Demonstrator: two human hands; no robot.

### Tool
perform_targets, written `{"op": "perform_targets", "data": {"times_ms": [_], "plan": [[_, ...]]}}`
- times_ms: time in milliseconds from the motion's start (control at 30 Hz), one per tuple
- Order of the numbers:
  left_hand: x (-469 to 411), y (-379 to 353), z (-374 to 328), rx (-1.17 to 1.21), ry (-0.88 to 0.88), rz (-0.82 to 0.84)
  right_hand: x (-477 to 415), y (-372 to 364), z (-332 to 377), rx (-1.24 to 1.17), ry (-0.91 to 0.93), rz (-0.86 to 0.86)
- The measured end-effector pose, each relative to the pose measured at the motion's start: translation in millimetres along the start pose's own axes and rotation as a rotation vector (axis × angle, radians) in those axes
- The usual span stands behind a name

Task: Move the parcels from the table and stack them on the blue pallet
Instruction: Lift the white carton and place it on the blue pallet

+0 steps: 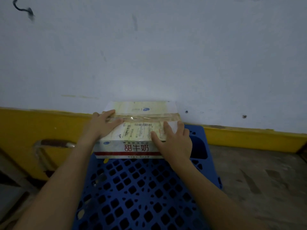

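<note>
A flat white parcel with tape, a shipping label and red characters on its near side lies on the far end of the blue grid pallet, close to the wall. My left hand rests flat on the parcel's left top, fingers straight. On the parcel's right near corner lies my right hand, fingers spread over the top and palm against the corner. No table is in view.
A white wall with a yellow base band runs right behind the pallet. A metal frame with a dark handle stands at the left. Bare concrete floor lies to the right of the pallet.
</note>
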State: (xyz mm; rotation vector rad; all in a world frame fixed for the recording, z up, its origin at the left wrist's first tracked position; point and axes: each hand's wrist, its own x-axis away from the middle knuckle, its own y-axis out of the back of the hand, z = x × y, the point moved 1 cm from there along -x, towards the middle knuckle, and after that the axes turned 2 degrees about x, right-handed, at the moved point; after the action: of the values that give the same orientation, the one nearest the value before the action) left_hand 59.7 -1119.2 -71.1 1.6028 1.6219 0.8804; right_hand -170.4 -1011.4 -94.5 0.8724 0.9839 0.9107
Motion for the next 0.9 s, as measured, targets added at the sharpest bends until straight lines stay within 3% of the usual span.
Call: {"op": "perform_targets", "data": {"times_ms": [100,300,467,733,833,900], "plan": [[-5.4,-0.3,3.4,-0.009,-0.018,-0.011,1.2,-3.9,-0.4,-0.018,0.014,-0.079],[0.8,3.3,0.9,-0.089,-0.038,-0.058,1.7,2.7,-6.5,-0.035,0.048,-0.024],[22.4,4.5,3.1,-0.06,-0.075,-0.207,5.4,7.1,-28.5,-0.222,0.107,0.097],[47.6,5.8,-14.6,0.049,-0.05,-0.254,1.1,21.4,-40.4,-0.304,0.164,0.259],[70.1,4.5,-45.9,0.053,-0.163,-0.43,9.0,49.3,-62.9,-0.434,0.197,0.236],[91.1,-6.3,-74.6,0.141,-0.242,-0.439,19.9,70.7,-84.7,-0.453,0.245,0.173]]}}
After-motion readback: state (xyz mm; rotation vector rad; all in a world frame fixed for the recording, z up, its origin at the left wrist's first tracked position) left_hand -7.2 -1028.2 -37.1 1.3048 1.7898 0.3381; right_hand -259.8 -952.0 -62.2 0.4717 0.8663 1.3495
